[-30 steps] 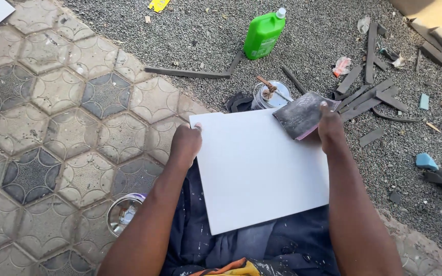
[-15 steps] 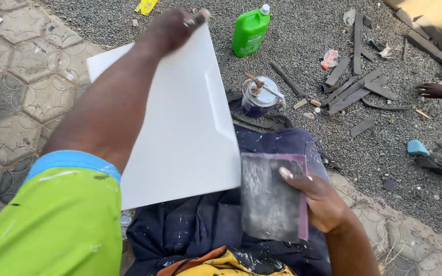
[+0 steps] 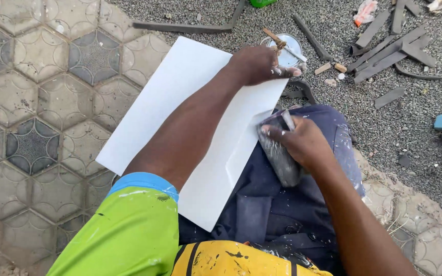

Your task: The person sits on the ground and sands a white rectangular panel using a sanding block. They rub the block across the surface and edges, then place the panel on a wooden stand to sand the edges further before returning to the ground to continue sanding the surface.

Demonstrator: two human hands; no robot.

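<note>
Even daylight fills the scene, bright but soft, with no hard sun patches on the paving stones (image 3: 42, 102) or the gravel (image 3: 410, 117). The white board (image 3: 180, 102) is the brightest surface, close to washed out (its surface shows almost no texture). A faint shadow lies on it along the left arm (image 3: 190, 128), and a darker one under its lower edge, over the dark trousers (image 3: 282, 204). Focus is sharp across the ground; the green sleeve (image 3: 129, 230) nearest the camera looks slightly soft.
</note>
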